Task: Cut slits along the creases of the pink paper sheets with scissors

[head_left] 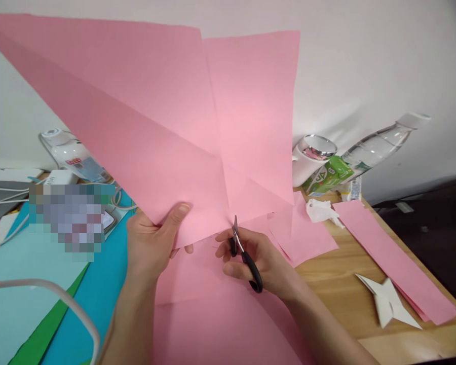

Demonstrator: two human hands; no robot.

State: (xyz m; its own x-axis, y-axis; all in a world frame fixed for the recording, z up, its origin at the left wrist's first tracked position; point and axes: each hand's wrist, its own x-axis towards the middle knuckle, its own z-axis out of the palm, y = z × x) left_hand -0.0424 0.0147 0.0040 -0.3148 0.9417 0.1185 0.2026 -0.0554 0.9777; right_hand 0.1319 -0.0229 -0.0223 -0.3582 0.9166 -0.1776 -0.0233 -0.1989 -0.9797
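Note:
My left hand point(155, 243) pinches the lower edge of a large folded pink paper sheet point(167, 126), thumb on top, and holds it raised above the desk. My right hand point(251, 258) grips black-handled scissors point(243, 251). Their blades point up into the sheet's bottom edge, where a cut runs upward along a crease. More pink paper point(220, 314) lies flat under both hands.
Pink strips point(395, 258) and a white folded paper star point(389, 301) lie on the wooden desk point(338, 289) to the right. A crumpled tissue point(321, 209), white cup point(311, 154), green carton point(329, 175) and water bottle point(380, 144) stand behind. Blue and green sheets point(30, 299), white cables point(61, 299) and another bottle point(70, 152) sit left.

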